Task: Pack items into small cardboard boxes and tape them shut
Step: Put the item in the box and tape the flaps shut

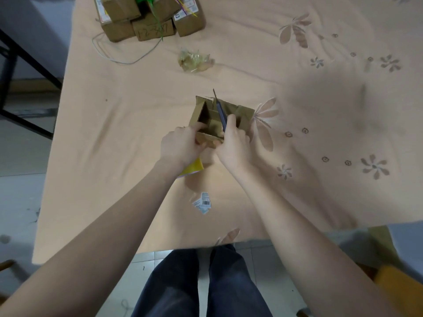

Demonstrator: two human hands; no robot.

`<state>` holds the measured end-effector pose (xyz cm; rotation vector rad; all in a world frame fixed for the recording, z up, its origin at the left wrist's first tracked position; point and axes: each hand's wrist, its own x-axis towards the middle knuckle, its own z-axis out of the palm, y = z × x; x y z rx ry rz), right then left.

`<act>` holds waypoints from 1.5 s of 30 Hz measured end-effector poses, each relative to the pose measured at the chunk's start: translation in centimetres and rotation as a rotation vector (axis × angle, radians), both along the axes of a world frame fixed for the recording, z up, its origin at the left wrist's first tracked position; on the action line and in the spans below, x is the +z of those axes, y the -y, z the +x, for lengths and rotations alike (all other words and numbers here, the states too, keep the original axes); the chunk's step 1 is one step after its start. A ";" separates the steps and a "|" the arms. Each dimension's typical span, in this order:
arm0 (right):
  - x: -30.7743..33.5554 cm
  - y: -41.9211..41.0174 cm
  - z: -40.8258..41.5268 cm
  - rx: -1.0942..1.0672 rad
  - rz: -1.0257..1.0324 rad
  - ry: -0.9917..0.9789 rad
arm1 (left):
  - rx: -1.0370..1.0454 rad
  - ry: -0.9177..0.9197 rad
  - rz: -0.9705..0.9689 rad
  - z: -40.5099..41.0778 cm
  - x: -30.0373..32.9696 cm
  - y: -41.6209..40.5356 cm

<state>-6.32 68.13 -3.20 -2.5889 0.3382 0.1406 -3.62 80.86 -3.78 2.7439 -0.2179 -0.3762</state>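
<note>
A small open cardboard box (238, 110) stands mid-table with its flaps up. My left hand (180, 146) grips its near left corner, thumb over the edge. My right hand (235, 143) holds a thin blue utility knife (220, 112) that points up and away over the box opening, and the same hand also touches the box's near wall. A yellow item (194, 168) lies on the cloth just under my left wrist, mostly hidden.
Several closed cardboard boxes (151, 21) are stacked at the far left with green and coloured strips on top. A crumpled ball of clear tape (194, 60), a thin wire (119, 58) and torn label scraps (202, 202) lie on the peach tablecloth (320, 110).
</note>
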 end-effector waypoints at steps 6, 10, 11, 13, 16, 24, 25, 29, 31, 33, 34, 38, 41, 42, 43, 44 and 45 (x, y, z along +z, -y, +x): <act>-0.2 -0.2 -0.3 0.015 -0.018 0.071 | -0.020 0.071 0.147 0.3 -0.8 1.1; 0.3 -0.2 0.0 -0.020 0.048 -0.001 | -0.059 0.077 0.238 1.1 -0.9 1.6; 0.6 0.0 0.3 -0.032 0.082 -0.050 | -0.075 0.073 0.241 1.2 -0.9 1.6; 1.1 0.8 0.8 -0.049 0.166 -0.124 | -0.105 0.061 0.222 1.4 -1.0 1.3; 2.5 2.7 1.3 -0.068 0.177 0.008 | -0.149 0.038 0.148 1.7 -0.9 0.7; 2.7 7.3 3.8 -0.041 0.027 -0.073 | -0.229 0.026 0.038 2.3 1.1 -0.5; 2.4 7.4 3.6 -0.045 0.043 -0.109 | -0.240 0.036 0.032 2.2 1.5 -0.4; 2.0 7.7 2.4 -0.183 0.174 -0.144 | -0.178 0.076 -0.100 1.6 2.6 0.2; 1.8 8.0 1.7 -0.267 0.260 -0.156 | -0.105 0.090 -0.185 1.2 3.0 0.3; 1.7 8.5 0.8 -0.337 0.330 -0.137 | -0.037 0.099 -0.245 0.7 3.4 0.2; 1.6 8.7 0.3 -0.384 0.382 -0.119 | -0.001 0.096 -0.275 0.5 3.7 0.2; 0.5 9.4 -0.9 -0.570 0.528 -0.055 | 0.137 0.018 -0.419 0.1 5.1 -0.7; -0.3 9.2 -1.5 -0.680 0.656 -0.018 | 0.179 -0.100 -0.585 -0.5 6.2 -1.5; -0.5 9.0 -1.7 -0.705 0.695 -0.029 | 0.170 -0.136 -0.633 -0.7 6.4 -1.7; -0.6 8.7 -1.8 -0.721 0.752 -0.051 | 0.153 -0.169 -0.672 -1.1 6.7 -1.7; -0.8 8.2 -1.8 -0.726 0.835 -0.072 | 0.129 -0.195 -0.703 -1.5 7.0 -1.6; -0.7 7.6 -1.9 -0.726 0.928 -0.105 | 0.104 -0.210 -0.725 -1.8 7.2 -1.5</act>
